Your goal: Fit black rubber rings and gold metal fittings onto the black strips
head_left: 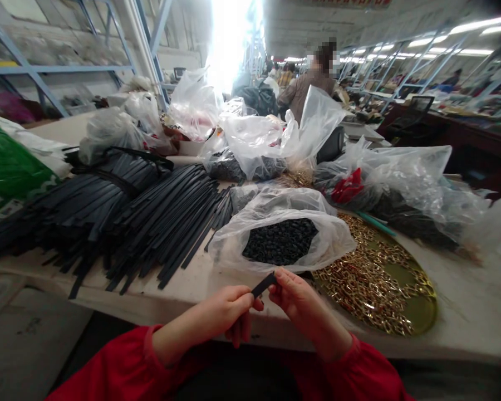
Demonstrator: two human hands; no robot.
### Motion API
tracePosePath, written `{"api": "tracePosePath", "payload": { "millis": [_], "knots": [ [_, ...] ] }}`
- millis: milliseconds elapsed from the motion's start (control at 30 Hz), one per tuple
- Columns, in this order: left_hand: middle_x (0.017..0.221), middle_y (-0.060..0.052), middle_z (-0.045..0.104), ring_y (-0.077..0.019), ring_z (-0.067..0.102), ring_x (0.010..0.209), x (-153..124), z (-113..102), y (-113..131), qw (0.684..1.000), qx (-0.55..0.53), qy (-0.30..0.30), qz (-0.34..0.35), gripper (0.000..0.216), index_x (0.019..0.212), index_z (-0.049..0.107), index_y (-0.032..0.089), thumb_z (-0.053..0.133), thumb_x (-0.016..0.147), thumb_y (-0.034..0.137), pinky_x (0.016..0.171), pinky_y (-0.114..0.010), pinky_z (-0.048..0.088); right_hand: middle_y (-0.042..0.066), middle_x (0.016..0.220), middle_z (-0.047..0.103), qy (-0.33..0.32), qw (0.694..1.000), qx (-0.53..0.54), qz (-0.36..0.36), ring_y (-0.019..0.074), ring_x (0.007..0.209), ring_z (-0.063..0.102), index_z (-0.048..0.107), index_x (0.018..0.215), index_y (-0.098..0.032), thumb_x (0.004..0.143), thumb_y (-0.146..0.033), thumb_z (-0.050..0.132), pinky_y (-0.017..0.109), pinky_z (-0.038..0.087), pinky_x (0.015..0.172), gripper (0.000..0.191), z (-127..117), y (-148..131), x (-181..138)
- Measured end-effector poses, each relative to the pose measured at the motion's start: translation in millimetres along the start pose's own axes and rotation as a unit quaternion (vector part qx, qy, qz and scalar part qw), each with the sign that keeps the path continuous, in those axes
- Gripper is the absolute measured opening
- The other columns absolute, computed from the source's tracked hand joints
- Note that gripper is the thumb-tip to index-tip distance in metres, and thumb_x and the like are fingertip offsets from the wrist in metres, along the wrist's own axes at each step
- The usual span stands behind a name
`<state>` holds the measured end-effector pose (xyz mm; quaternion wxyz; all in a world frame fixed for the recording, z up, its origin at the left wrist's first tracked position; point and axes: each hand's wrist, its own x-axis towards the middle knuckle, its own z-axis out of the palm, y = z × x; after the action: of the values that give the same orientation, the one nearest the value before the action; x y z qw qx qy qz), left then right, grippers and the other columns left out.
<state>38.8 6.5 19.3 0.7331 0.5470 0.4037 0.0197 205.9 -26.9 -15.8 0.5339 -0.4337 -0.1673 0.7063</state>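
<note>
Between my two hands, in front of the table's near edge, is a short length of dark strap (263,285). My left hand (236,309) pinches its lower left end between thumb and finger, the other fingers curled below. At the upper right end, the fingertips of my right hand (294,298) are closed on it; anything else in that pinch is too small to make out. Just beyond lies an open clear plastic bag (225,245) of small black pieces (281,240). To the right, a round golden tray (426,312) holds many small gold-coloured metal fittings (359,278).
Bundles of long dark straps (162,223) cover the table's left side, some ends near its front edge. Clear plastic bags (259,139) are heaped along the back, more bags (409,178) at right. A green-and-white sack (12,161) stands far left. Further off is a person (311,83).
</note>
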Motion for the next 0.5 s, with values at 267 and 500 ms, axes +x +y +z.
{"api": "tracePosePath", "payload": {
  "millis": [267, 500],
  "knots": [
    [0.041, 0.004, 0.055, -0.007, 0.043, 0.029, 4, 2, -10, 0.989, -0.123, -0.038, -0.073, 0.034, 0.097, 0.054, 0.013, 0.036, 0.077, 0.033, 0.033, -0.015, 0.028, -0.005, 0.057, 0.051, 0.029, 0.998, -0.047, 0.015, 0.0068, 0.052, 0.045, 0.054, 0.065, -0.016, 0.066, -0.037, 0.07, 0.019, 0.033, 0.052, 0.026, -12, 14, 3],
    [0.047, 0.001, 0.059, -0.007, 0.046, 0.033, 9, 1, -23, 0.979, -0.172, -0.073, -0.085, 0.03, 0.092, 0.054, 0.012, 0.039, 0.074, 0.032, 0.035, -0.015, 0.031, -0.006, 0.051, 0.048, 0.019, 0.981, -0.193, -0.012, 0.0078, 0.048, 0.039, 0.049, 0.061, -0.016, 0.07, -0.044, 0.065, 0.022, 0.028, 0.049, 0.033, -28, 28, 6]
  ]
}}
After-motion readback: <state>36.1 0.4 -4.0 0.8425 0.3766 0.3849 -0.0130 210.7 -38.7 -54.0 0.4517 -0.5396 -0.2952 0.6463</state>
